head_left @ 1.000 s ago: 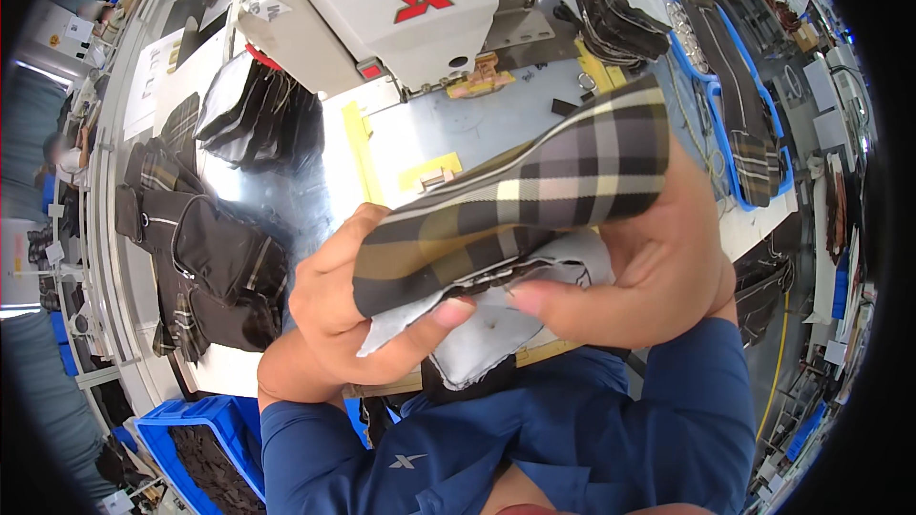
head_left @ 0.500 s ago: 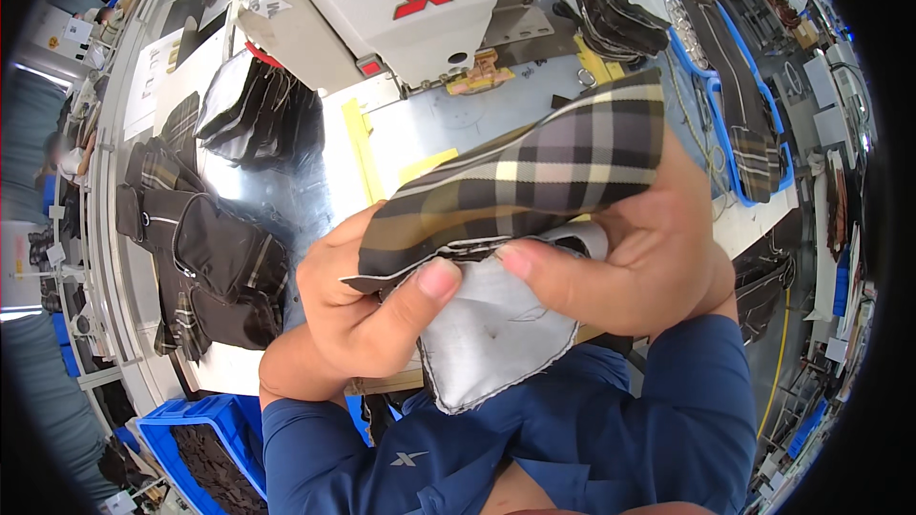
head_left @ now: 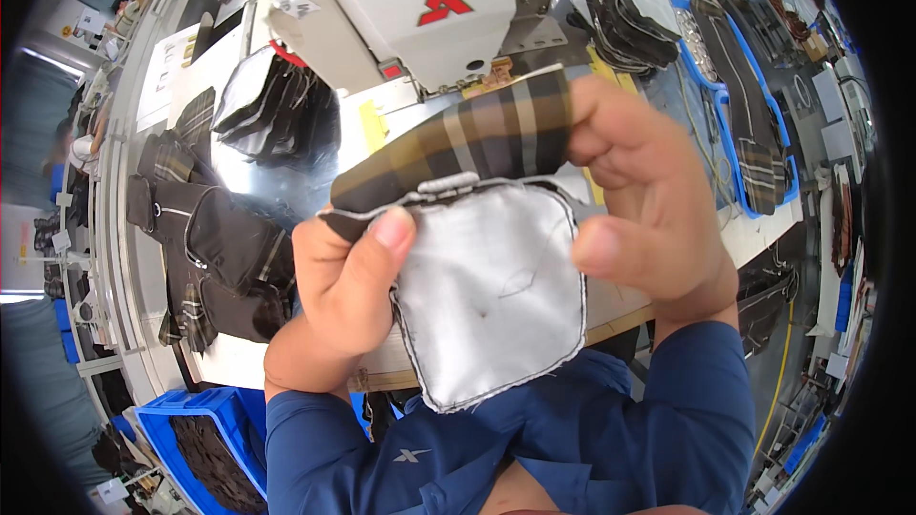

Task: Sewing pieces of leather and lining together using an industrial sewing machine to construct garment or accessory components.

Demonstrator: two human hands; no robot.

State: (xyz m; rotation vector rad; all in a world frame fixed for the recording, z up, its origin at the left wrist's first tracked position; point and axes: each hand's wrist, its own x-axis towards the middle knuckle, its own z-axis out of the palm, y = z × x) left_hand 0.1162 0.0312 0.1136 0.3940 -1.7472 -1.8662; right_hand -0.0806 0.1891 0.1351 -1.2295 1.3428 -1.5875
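In front of me is a pocket-like fabric piece: a squarish white panel (head_left: 487,296) with dark stitched edges, joined along its top to a dark plaid flap (head_left: 496,133). A small pale strip lies along the seam between them. My left hand (head_left: 348,286) pinches the piece at its upper left corner, thumb on the white side. At the other end, my right hand (head_left: 658,200) has its fingers at the flap's edge, their tips partly hidden behind it. Its thumb stands apart, close to the panel's right edge.
Ahead stands a white sewing machine (head_left: 429,10). Stacked fabric pieces (head_left: 281,114) and dark pouched items (head_left: 219,248) lie to the left; another stack (head_left: 630,19) and a blue tray (head_left: 730,124) are at the right. A blue crate (head_left: 205,410) sits low left.
The piece has turned so more of the white panel shows and the flap folds away. My right thumb has come off the seam and moved right; my left hand keeps its pinch.
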